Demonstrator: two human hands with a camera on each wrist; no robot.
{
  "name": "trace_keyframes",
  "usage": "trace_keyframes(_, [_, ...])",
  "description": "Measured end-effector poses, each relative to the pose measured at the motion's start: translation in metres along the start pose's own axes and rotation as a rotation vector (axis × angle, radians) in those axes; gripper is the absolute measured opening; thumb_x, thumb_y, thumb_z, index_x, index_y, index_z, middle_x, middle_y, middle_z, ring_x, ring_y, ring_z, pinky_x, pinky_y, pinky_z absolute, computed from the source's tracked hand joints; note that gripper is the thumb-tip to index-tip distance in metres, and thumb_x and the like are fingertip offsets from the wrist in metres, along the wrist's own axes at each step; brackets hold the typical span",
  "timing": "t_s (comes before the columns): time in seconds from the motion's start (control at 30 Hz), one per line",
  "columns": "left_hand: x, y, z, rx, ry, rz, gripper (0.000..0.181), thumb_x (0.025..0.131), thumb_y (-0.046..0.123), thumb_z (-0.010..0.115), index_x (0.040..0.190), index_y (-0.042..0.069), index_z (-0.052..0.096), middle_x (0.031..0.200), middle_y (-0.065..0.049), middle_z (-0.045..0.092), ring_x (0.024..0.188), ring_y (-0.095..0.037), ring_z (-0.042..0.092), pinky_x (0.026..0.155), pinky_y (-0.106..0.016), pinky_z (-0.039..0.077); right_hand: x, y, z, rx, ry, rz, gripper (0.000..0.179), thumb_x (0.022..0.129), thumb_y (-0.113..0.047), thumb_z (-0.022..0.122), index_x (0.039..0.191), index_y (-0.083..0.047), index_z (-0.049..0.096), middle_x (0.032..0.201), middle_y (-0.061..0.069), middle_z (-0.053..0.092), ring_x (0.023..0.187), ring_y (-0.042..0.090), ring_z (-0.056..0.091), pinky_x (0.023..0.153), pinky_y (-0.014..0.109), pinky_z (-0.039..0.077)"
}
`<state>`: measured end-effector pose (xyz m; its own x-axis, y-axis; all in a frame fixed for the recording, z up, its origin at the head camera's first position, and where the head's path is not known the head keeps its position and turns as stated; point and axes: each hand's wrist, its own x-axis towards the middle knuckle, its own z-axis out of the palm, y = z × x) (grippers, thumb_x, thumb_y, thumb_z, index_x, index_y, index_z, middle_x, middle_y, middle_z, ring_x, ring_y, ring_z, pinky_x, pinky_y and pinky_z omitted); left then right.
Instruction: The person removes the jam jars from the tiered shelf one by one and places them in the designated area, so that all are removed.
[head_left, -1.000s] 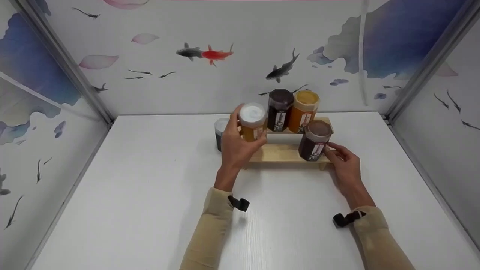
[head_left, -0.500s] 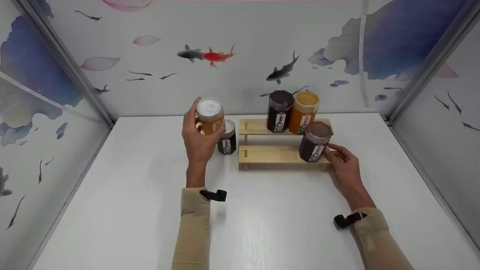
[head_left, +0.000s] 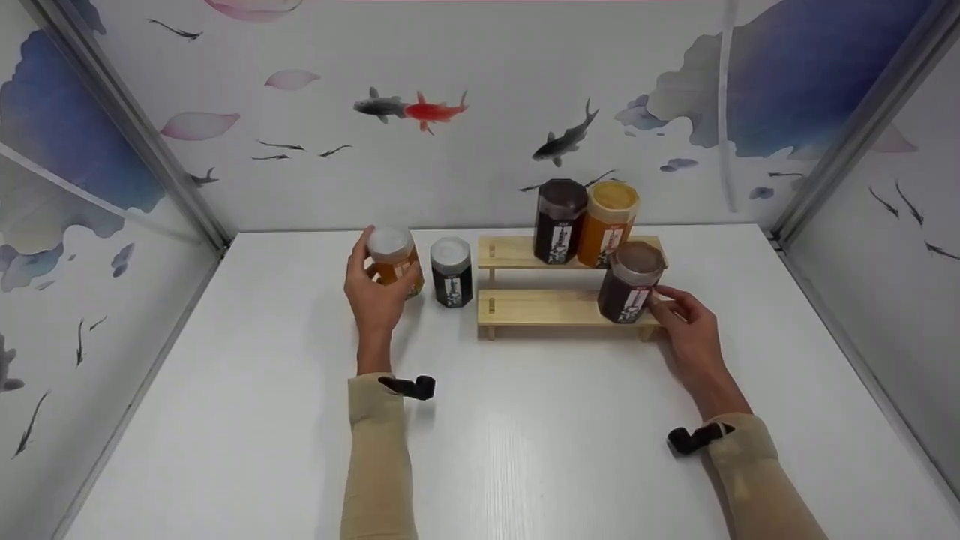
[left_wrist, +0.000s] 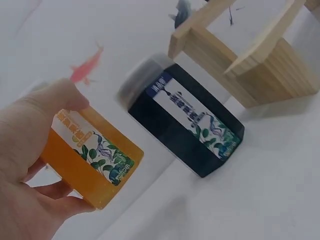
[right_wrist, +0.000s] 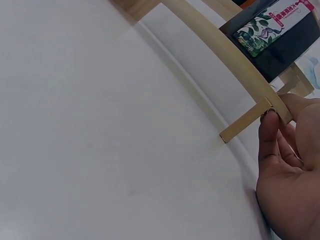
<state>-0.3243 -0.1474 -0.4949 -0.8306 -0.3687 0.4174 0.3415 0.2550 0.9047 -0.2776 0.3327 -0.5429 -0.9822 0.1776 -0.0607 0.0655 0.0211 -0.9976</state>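
Observation:
My left hand [head_left: 373, 304] grips an amber jar [head_left: 391, 244] with a whitish lid, left of the shelf. In the left wrist view, thumb and fingers wrap the amber jar [left_wrist: 112, 142] on opposite sides; whether its base touches the table cannot be told. Just right of it stands a dark jar [head_left: 451, 274] with a pale lid, upright and apart from it. My right hand [head_left: 688, 326] pinches the right end of a two-tier wooden shelf [head_left: 540, 307]. The right wrist view shows thumb and fingertips on the shelf's lower board [right_wrist: 240, 67], near its leg.
A dark jar [head_left: 630, 285] stands at the right of the lower tier. On the upper tier, another dark jar [head_left: 559, 225] and an orange jar [head_left: 606, 225] stand side by side. A printed wall [head_left: 465, 165] rises behind the white table [head_left: 525, 435].
My left hand has carried the amber jar left from in front of the shelf, past the dark jar, then lowered it toward the table. The right hand has stayed on the shelf end.

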Motion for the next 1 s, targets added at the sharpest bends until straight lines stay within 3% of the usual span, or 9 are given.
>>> trace_keyframes(0.17, [-0.003,-0.017,0.004,0.038,-0.073,-0.061,0.087,0.087,0.016,0.090,0.163,0.019,0.048,0.155,-0.006,0.058,0.144,-0.023,0.053,0.120,-0.045,0.049,-0.001,0.000,0.001,0.006,-0.002,0.014,0.057,0.098,-0.046,0.079,0.146,-0.019,0.063,0.118,0.004,0.066,0.105,0.015,0.058,0.073,0.018,0.049])
trace_keyframes(0.33, [-0.007,-0.024,0.000,0.053,-0.132,-0.129,0.087,0.089,0.014,0.089,0.163,0.024,0.046,0.158,-0.008,0.055,0.147,-0.033,0.054,0.119,-0.051,0.051,-0.001,0.000,0.002,0.039,-0.028,0.044,0.059,0.098,-0.045,0.079,0.147,-0.019,0.061,0.118,0.004,0.065,0.103,0.015,0.056,0.072,0.021,0.048])
trace_keyframes(0.63, [-0.005,-0.027,-0.010,0.076,-0.316,-0.160,0.085,0.096,0.020,0.084,0.166,0.031,0.038,0.166,-0.004,0.049,0.157,-0.034,0.045,0.126,-0.054,0.043,0.001,-0.001,-0.002,0.003,-0.015,0.057,0.059,0.099,-0.047,0.078,0.149,-0.021,0.060,0.125,0.006,0.064,0.110,0.016,0.057,0.076,0.018,0.052])
trace_keyframes(0.83, [-0.006,-0.030,-0.008,0.101,-0.403,-0.140,0.084,0.105,0.021,0.073,0.171,0.020,0.022,0.169,-0.012,0.043,0.157,-0.031,0.042,0.130,-0.053,0.036,0.000,-0.002,-0.002,0.015,-0.012,0.043,0.058,0.099,-0.045,0.078,0.148,-0.020,0.061,0.123,0.005,0.066,0.108,0.015,0.058,0.075,0.018,0.053])
trace_keyframes(1.0, [-0.005,-0.028,-0.005,0.067,-0.412,-0.145,0.082,0.104,0.014,0.072,0.168,0.013,0.020,0.168,-0.015,0.042,0.158,-0.031,0.040,0.132,-0.053,0.031,-0.001,-0.002,-0.001,0.050,-0.020,0.024,0.057,0.099,-0.042,0.079,0.147,-0.017,0.061,0.117,0.003,0.068,0.103,0.013,0.059,0.073,0.020,0.052])
